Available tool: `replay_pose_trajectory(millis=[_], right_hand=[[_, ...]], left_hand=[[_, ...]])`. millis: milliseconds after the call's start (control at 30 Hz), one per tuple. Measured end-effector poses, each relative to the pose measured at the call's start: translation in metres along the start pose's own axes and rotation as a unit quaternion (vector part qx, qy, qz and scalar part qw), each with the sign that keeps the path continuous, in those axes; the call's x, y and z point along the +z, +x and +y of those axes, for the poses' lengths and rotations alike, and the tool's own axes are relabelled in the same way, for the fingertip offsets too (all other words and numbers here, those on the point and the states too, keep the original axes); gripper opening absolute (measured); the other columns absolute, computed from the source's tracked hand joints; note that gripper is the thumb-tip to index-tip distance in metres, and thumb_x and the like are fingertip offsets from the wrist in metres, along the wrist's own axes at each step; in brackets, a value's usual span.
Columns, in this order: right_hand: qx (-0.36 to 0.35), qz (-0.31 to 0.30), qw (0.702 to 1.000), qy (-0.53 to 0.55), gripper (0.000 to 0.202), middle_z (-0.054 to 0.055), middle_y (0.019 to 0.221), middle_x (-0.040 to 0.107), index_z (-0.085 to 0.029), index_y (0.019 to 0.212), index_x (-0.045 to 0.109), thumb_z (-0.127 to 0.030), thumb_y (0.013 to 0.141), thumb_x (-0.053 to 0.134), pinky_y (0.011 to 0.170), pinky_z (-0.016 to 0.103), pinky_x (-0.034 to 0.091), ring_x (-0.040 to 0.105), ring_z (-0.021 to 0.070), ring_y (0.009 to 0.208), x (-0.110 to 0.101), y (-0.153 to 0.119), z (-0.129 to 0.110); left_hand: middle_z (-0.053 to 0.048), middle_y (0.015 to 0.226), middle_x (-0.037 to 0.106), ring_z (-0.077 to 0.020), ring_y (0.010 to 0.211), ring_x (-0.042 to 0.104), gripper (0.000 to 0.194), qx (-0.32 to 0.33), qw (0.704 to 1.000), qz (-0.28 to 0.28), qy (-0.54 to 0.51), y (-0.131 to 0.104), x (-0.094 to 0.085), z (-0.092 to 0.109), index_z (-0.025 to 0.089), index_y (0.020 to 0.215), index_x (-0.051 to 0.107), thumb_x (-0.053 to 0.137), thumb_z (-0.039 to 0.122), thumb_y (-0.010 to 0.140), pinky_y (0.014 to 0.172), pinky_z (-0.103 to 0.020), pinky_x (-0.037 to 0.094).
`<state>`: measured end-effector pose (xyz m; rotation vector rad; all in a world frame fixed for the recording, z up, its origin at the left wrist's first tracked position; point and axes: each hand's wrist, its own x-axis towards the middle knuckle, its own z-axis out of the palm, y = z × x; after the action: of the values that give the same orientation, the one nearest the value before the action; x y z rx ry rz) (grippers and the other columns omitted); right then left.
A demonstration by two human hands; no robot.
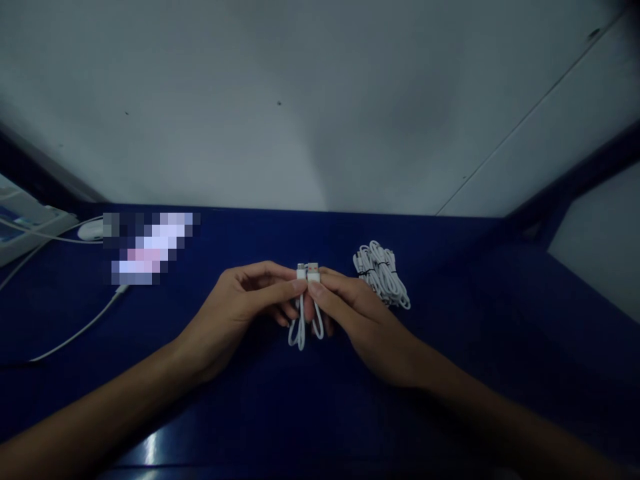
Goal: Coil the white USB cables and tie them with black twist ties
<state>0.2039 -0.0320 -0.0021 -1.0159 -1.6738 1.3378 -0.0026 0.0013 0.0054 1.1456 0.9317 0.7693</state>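
Observation:
A white USB cable (pixel 301 330) is held up in front of me over the blue table, its cord hanging in short loops below my fingers. My left hand (pixel 250 293) pinches the narrower plug between thumb and fingers. The wider USB plug (pixel 313 271), with orange inside its metal end, is pinched by my right hand (pixel 350 300). Both plugs point away from me, side by side. Part of the cord is hidden behind my fingers. Just beyond my right hand lies a pile of white cables (pixel 383 273), coiled and bound with dark ties.
At the left a blurred-out bright device (pixel 153 247) lies with a white cord (pixel 83 350) plugged into its near end. A white plug-like object (pixel 91 231) and a white container (pixel 25 227) are beside it. A pale wall (pixel 300 147) rises behind the blue table (pixel 260 413).

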Motion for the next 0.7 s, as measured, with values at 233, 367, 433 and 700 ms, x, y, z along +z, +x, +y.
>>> replay_pose_trajectory(millis=[233,367,433,700], right_hand=[[0.026,0.022,0.999,0.034,0.038,0.003,0.096,0.063,-0.020,0.088,0.069,-0.040,0.114,0.051,0.071,0.033,0.050,0.058,0.0158,0.078,0.000,0.000,0.000],[0.023,0.025,0.995,0.095,0.034,0.003,0.091,0.066,-0.019,0.087,0.069,-0.036,0.113,0.054,0.064,0.029,0.050,0.059,0.0144,0.073,0.000,0.002,-0.002],[0.020,0.017,0.990,0.136,0.034,0.004,0.089,0.067,-0.018,0.087,0.069,-0.035,0.112,0.056,0.061,0.027,0.050,0.061,0.0148,0.074,0.000,0.003,-0.001],[-0.004,0.001,0.972,0.236,0.028,0.004,0.086,0.071,-0.020,0.100,0.076,-0.042,0.111,0.061,0.057,0.025,0.056,0.064,0.0144,0.071,-0.001,0.005,0.007]], left_hand=[[-0.005,0.086,0.077,-0.0175,0.077,0.072,0.015,-0.009,0.998,0.022,-0.053,0.002,0.002,-0.004,0.018,0.096,0.076,0.080,0.033,0.096,0.075,-0.029,0.058],[-0.003,0.085,0.072,-0.0178,0.076,0.069,0.017,-0.012,0.995,0.038,-0.093,0.002,0.005,-0.003,0.019,0.099,0.072,0.079,0.034,0.098,0.075,-0.031,0.057],[-0.004,0.088,0.073,-0.0188,0.079,0.070,0.018,-0.007,0.996,0.031,-0.084,0.001,0.006,-0.003,0.019,0.109,0.074,0.078,0.034,0.099,0.077,-0.031,0.056],[-0.009,0.101,0.081,-0.0214,0.085,0.073,0.030,0.012,0.995,-0.051,-0.080,0.000,0.005,-0.005,0.020,0.122,0.083,0.063,0.039,0.109,0.085,-0.033,0.054]])
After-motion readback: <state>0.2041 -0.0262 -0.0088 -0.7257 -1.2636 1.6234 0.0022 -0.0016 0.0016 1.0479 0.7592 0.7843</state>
